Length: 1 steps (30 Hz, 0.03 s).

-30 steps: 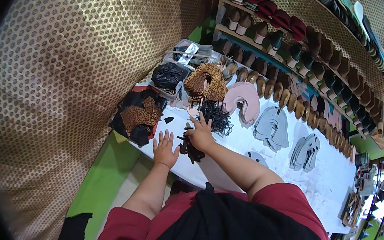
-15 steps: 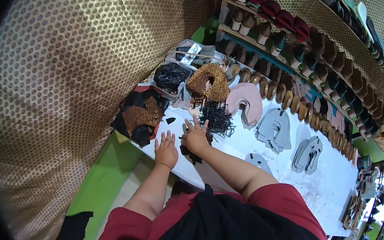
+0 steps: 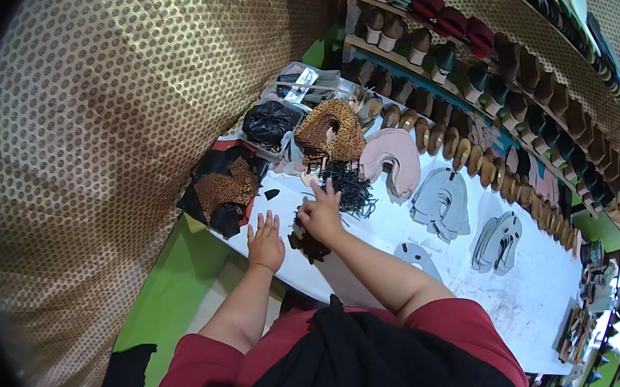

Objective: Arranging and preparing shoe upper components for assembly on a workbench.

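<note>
My left hand (image 3: 266, 244) lies palm down near the front edge of the white table, fingers stretched out, holding nothing. Just ahead of it is a small black scrap (image 3: 271, 194). My right hand (image 3: 322, 214) is over the table with two fingers extended and the others partly bent. Nothing shows in its grip. Beneath and beside its wrist lie small dark brown pieces (image 3: 309, 248). Beyond the fingertips sits a tangled pile of thin black strips (image 3: 356, 193). A stack of leopard-print curved shoe-upper pieces (image 3: 345, 128) stands behind that pile.
Leopard and black scraps (image 3: 227, 187) lie left of my hands, beside a bin holding a black bag (image 3: 271, 123). Pink curved pieces (image 3: 399, 158) and grey ones (image 3: 442, 202) rest to the right. Rows of shoes (image 3: 440, 144) and shelves stand behind; a patterned curtain (image 3: 129, 94) hangs left.
My right hand's fingers, spread before, are now partly bent, with two pointing forward. The left hand stays flat in place. The view has shifted slightly.
</note>
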{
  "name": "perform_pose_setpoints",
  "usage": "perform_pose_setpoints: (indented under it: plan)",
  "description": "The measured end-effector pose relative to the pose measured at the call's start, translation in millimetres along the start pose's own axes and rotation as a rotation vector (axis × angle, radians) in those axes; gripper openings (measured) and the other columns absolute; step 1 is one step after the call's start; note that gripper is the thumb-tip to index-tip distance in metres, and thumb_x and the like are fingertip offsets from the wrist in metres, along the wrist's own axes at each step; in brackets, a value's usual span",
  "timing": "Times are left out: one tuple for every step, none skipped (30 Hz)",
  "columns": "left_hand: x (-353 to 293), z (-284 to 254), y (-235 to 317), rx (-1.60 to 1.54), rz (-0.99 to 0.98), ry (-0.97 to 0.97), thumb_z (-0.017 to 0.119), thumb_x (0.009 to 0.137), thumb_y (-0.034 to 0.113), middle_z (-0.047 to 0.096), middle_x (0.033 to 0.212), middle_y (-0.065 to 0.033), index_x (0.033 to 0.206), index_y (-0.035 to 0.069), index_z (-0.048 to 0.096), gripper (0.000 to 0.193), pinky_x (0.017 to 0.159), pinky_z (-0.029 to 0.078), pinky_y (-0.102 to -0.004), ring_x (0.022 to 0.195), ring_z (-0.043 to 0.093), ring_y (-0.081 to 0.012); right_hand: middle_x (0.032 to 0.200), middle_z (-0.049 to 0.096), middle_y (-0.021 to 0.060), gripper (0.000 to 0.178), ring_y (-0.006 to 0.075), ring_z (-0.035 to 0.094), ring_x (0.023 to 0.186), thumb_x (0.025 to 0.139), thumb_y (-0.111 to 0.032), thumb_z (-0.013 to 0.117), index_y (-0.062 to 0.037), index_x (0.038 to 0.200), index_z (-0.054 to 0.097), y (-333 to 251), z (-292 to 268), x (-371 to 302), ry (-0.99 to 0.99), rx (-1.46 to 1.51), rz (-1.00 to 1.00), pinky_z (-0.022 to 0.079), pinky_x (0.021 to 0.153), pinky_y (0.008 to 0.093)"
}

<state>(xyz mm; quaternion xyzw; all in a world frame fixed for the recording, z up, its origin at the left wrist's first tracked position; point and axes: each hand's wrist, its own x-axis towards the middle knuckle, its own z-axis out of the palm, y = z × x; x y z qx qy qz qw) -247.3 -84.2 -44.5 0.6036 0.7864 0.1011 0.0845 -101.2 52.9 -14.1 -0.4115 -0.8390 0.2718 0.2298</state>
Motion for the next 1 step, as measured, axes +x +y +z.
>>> perform_pose_setpoints:
  plan:
    - [0.4,-1.6,1.3,0.01,-0.008,-0.015,0.051,0.09,0.016,0.028,0.161,-0.0144,0.151,0.007,0.036,0.063,0.12,0.01,-0.0533,0.15,0.019,-0.0336,0.155,0.037,0.0174,0.014,0.0465,0.014,0.148,0.073,-0.024,0.078,-0.0146,0.082,0.077,10.0,-11.9,-2.3,0.021,0.055,0.017,0.007,0.113,0.0715]
